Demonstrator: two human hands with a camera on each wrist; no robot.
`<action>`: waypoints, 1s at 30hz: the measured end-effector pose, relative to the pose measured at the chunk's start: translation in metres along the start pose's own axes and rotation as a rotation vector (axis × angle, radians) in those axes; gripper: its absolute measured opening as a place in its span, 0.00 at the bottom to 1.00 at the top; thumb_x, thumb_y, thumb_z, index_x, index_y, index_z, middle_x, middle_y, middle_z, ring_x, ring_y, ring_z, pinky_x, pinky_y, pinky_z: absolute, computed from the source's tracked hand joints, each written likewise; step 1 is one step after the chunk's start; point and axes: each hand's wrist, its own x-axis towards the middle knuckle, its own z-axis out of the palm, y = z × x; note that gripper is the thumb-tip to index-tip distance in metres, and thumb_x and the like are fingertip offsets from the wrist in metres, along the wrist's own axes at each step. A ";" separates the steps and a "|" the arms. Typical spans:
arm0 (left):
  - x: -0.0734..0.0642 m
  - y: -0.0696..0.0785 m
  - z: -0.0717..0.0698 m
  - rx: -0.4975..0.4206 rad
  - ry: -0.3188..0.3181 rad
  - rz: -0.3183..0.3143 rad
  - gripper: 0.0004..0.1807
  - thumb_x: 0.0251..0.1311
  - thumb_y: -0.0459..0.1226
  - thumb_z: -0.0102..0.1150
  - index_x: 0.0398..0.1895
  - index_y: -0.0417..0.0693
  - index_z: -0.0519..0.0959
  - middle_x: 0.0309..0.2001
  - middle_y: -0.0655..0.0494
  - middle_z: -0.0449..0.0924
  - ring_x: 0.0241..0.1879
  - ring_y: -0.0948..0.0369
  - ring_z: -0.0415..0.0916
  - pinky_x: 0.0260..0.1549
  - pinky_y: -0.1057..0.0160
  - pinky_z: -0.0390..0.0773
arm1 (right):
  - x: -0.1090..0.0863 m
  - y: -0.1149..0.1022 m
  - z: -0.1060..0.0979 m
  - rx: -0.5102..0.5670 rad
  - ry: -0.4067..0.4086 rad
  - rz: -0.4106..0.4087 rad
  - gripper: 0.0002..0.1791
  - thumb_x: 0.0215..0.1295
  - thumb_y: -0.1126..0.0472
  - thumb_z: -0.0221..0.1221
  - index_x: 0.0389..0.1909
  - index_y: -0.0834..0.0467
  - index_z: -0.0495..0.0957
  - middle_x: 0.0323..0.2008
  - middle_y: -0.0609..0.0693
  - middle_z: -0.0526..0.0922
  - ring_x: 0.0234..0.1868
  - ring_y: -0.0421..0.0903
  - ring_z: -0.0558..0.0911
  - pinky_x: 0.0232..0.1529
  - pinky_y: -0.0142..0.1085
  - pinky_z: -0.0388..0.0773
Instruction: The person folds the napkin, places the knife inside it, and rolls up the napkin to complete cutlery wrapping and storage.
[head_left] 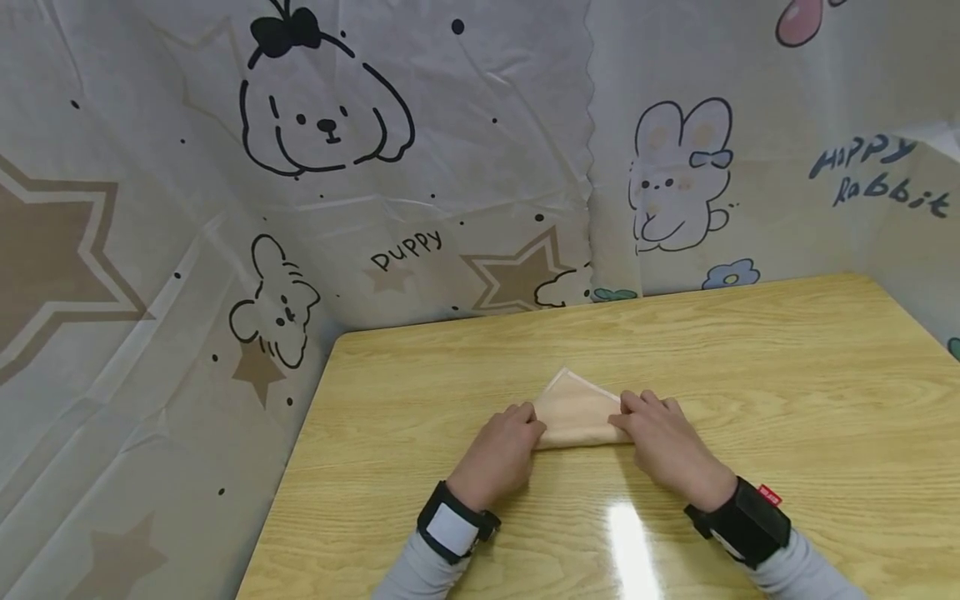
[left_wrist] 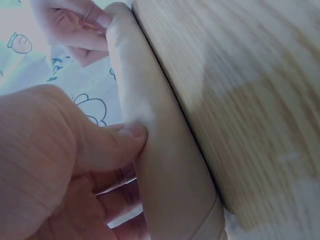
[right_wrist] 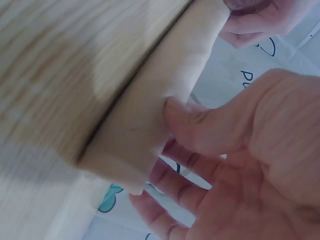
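A peach-coloured cloth (head_left: 577, 415) with a pale edge lies folded on the table, its pointed corner facing away from me. My left hand (head_left: 497, 457) grips its left end, and my right hand (head_left: 670, 443) grips the right end. In the left wrist view, the near side of the cloth (left_wrist: 157, 115) forms a thick rounded fold, with the left thumb (left_wrist: 131, 137) pressed on it. The right wrist view has the right thumb (right_wrist: 181, 117) on the same fold, while the other fingers go behind the cloth, their tips partly hidden.
The wood-grain table (head_left: 420, 375) carries a bright light reflection in front of the cloth. Behind it and at the left hangs a pale sheet (head_left: 480, 167) printed with cartoon animals and stars. Black bands (head_left: 457, 521) wrap both wrists over grey sleeves.
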 end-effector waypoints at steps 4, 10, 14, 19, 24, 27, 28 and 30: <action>0.001 -0.005 0.001 -0.004 0.033 -0.006 0.16 0.53 0.25 0.58 0.41 0.50 0.86 0.33 0.58 0.76 0.33 0.62 0.73 0.31 0.60 0.77 | 0.001 -0.001 0.000 0.048 0.044 0.010 0.17 0.49 0.77 0.64 0.37 0.56 0.81 0.32 0.48 0.80 0.34 0.47 0.75 0.35 0.45 0.67; 0.003 -0.010 0.001 -0.074 0.108 -0.090 0.14 0.61 0.31 0.58 0.45 0.56 0.86 0.34 0.60 0.84 0.32 0.61 0.77 0.32 0.57 0.78 | 0.005 -0.003 -0.001 0.071 0.062 0.064 0.12 0.58 0.72 0.62 0.23 0.54 0.73 0.22 0.46 0.75 0.26 0.44 0.69 0.30 0.41 0.63; 0.005 -0.008 0.004 -0.090 0.140 -0.115 0.08 0.64 0.36 0.58 0.41 0.58 0.84 0.34 0.61 0.86 0.30 0.62 0.77 0.32 0.56 0.76 | 0.004 -0.004 0.001 0.076 0.081 0.061 0.09 0.58 0.75 0.61 0.26 0.57 0.79 0.28 0.50 0.75 0.30 0.47 0.67 0.31 0.40 0.69; 0.004 -0.006 0.005 -0.005 0.144 -0.108 0.05 0.63 0.41 0.60 0.33 0.60 0.85 0.36 0.63 0.85 0.35 0.61 0.74 0.32 0.57 0.72 | 0.004 -0.005 0.002 0.082 0.098 0.060 0.10 0.58 0.79 0.57 0.33 0.63 0.82 0.31 0.54 0.71 0.32 0.50 0.67 0.30 0.38 0.72; 0.000 -0.002 0.000 0.013 0.103 -0.079 0.05 0.57 0.39 0.61 0.34 0.56 0.85 0.39 0.61 0.81 0.39 0.59 0.71 0.36 0.54 0.72 | 0.001 -0.009 -0.002 0.065 0.078 0.042 0.16 0.52 0.80 0.59 0.42 0.65 0.82 0.30 0.54 0.73 0.30 0.49 0.71 0.25 0.34 0.69; 0.001 -0.001 0.002 0.019 0.107 -0.049 0.03 0.51 0.37 0.64 0.30 0.55 0.83 0.34 0.61 0.75 0.36 0.60 0.68 0.34 0.57 0.72 | -0.001 -0.013 -0.003 0.046 0.078 0.031 0.17 0.48 0.78 0.63 0.42 0.64 0.81 0.30 0.54 0.73 0.30 0.49 0.73 0.22 0.34 0.70; 0.002 -0.001 0.002 0.021 0.108 -0.041 0.03 0.50 0.37 0.66 0.28 0.55 0.83 0.32 0.61 0.73 0.34 0.61 0.68 0.33 0.58 0.72 | -0.002 -0.014 -0.003 0.030 0.084 0.029 0.17 0.46 0.77 0.65 0.40 0.64 0.81 0.30 0.54 0.73 0.30 0.49 0.73 0.22 0.34 0.71; 0.003 -0.001 0.003 0.019 0.113 -0.027 0.02 0.50 0.36 0.67 0.26 0.55 0.83 0.27 0.62 0.71 0.30 0.63 0.67 0.29 0.60 0.72 | -0.001 -0.016 -0.002 -0.003 0.096 0.028 0.15 0.45 0.75 0.67 0.37 0.63 0.81 0.28 0.53 0.72 0.29 0.49 0.74 0.20 0.35 0.71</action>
